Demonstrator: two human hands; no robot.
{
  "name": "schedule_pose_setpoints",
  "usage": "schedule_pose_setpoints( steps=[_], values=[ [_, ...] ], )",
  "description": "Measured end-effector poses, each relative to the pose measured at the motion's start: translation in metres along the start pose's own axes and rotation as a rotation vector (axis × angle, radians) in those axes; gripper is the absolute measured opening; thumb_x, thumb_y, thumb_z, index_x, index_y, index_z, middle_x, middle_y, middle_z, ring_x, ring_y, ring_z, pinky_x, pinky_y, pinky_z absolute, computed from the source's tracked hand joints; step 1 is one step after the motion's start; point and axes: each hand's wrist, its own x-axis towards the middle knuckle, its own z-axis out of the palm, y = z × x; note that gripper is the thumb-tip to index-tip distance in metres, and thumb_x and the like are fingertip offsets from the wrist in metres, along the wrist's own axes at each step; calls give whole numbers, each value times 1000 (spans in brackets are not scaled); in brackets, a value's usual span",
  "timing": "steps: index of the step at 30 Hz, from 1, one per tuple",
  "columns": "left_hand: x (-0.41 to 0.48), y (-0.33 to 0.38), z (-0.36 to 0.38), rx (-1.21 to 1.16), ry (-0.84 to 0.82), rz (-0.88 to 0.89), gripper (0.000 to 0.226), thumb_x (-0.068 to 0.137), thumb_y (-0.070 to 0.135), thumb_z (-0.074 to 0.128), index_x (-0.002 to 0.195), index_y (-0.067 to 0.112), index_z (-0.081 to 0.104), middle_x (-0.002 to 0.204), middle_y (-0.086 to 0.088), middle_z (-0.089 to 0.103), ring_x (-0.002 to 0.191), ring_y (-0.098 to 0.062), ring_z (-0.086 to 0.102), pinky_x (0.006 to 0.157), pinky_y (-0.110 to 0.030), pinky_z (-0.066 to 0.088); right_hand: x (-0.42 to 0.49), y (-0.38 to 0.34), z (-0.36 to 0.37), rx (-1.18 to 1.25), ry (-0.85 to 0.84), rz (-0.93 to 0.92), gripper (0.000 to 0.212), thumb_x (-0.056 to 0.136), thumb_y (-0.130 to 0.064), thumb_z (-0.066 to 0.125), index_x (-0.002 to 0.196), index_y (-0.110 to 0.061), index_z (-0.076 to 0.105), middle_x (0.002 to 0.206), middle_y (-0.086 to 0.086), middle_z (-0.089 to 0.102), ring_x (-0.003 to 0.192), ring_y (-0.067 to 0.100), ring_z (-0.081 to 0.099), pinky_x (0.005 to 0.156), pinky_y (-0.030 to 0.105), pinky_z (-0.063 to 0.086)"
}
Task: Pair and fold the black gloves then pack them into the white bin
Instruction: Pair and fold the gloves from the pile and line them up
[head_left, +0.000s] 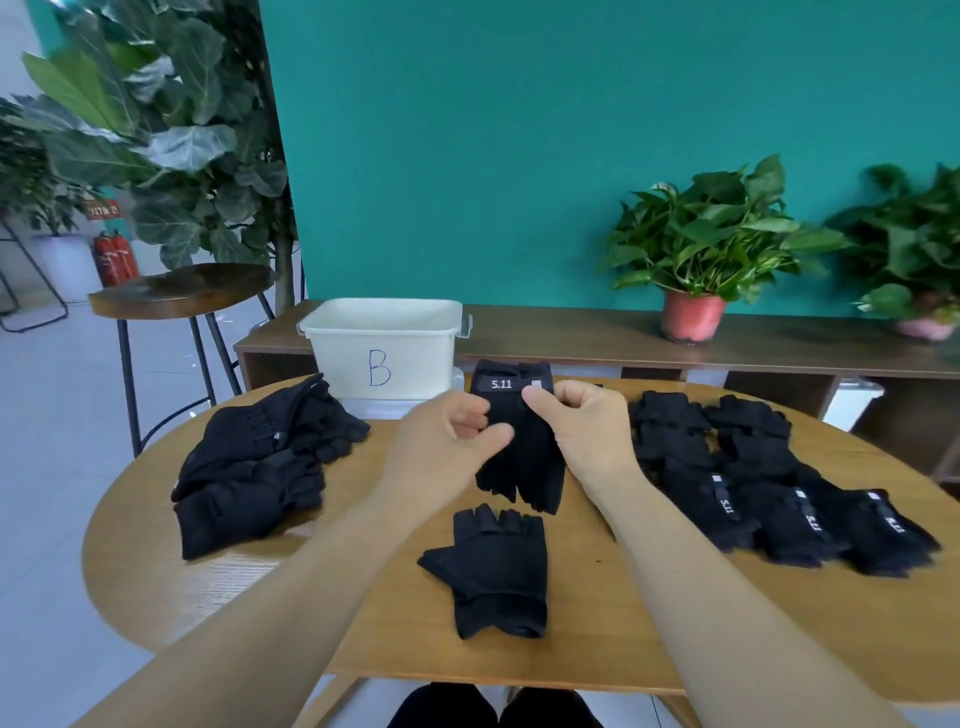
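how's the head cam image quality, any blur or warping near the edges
Head view: centre sharp, the 5.11 label on the held glove reads clearly; wide-angle distortion bows the table rim and stretches the forearms; the right-edge plant looks smeared; light is soft and even.

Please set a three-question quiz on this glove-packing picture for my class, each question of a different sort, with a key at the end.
1. True or false: the left hand and the right hand both grip the same black glove, raised above the table.
2. Which letter is written on the front of the white bin? A) A  B) B  C) C
3. Fill in: the strap of the glove held in the hands reads ___.

Key: 1 true; 2 B; 3 5.11
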Motion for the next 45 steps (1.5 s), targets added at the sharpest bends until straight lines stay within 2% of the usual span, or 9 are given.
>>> schedule_pose_setpoints(
  steps=[7, 12, 18, 22, 26, 34, 38, 42, 45],
  values=[
    [-2, 7, 20, -106, -40, -8, 17, 80, 28, 77, 89, 28, 62, 78, 15, 70, 73, 2, 65, 68, -18, 52, -12, -12, 13, -289, -123, -70, 37, 94, -45, 55, 60, -45, 68, 79, -12, 64, 111, 24, 53, 102, 44, 32],
    [-3, 3, 16, -247, -28, -65, 16, 84, 29, 77, 81, 16, 67, 71, 7, 70, 59, 2, 62, 54, -13, 47, -18, -7, -4, -223, -315, -81, 43, 99, -40, 49, 91, -3, 71, 99, 12, 70, 104, 18, 57, 109, 42, 29],
    [-9, 2, 7, -325, -206, -113, 10, 90, 17, 71, 96, 25, 74, 92, 7, 77, 89, -12, 72, 79, -29, 59, -21, 2, -33, -34, 18, -102, 6, 88, -18, 69, 93, -20, 72, 93, -7, 71, 92, 8, 63, 76, 23, 49],
    [-10, 1, 0, -372, -325, -169, 18, 90, 22, 71, 108, 20, 73, 98, 8, 76, 93, -7, 71, 80, -22, 54, -25, 5, -46, 25, -201, 183, 42, 86, -39, 70, 123, -24, 56, 115, -11, 62, 104, 2, 57, 79, 18, 41],
    [-12, -1, -1, -399, -381, -173, 26, 89, 25, 71, 114, 20, 71, 106, 5, 75, 102, -12, 70, 92, -29, 53, -29, 10, -47, 135, -384, 181, 13, 96, -22, 60, 89, -16, 70, 83, -8, 71, 67, -9, 63, 54, 4, 43],
    [-11, -17, -7, -297, -475, -90, 47, 85, -9, 67, 127, 13, 61, 106, 0, 75, 96, -11, 71, 77, -19, 55, -20, 21, -40, 144, -297, 146, 33, 96, -15, 61, 63, -18, 61, 61, -12, 66, 57, -5, 59, 54, 5, 43],
    [-1, -25, -5, -275, -402, -92, 42, 87, -2, 68, 124, 17, 62, 106, 3, 75, 102, -15, 70, 89, -31, 55, -15, 26, -31, 187, -242, 147, 22, 95, -18, 62, 77, -6, 70, 74, -3, 70, 66, 0, 61, 56, 7, 44],
    [13, -26, 2, -213, -463, -53, 49, 83, 9, 77, 125, 23, 56, 112, 8, 71, 100, -8, 68, 73, -19, 55, -5, 34, -16, 266, -155, 164, 37, 93, -24, 64, 99, 13, 63, 96, 28, 67, 81, 20, 60, 71, 27, 49],
    [28, -35, 7, -138, -362, -61, 40, 83, 8, 76, 118, 18, 60, 100, 6, 72, 89, -9, 69, 61, -15, 51, 7, 43, -7, 273, -219, 168, 29, 92, -23, 66, 100, 4, 68, 100, 21, 71, 83, 19, 67, 75, 29, 54]
  ],
)
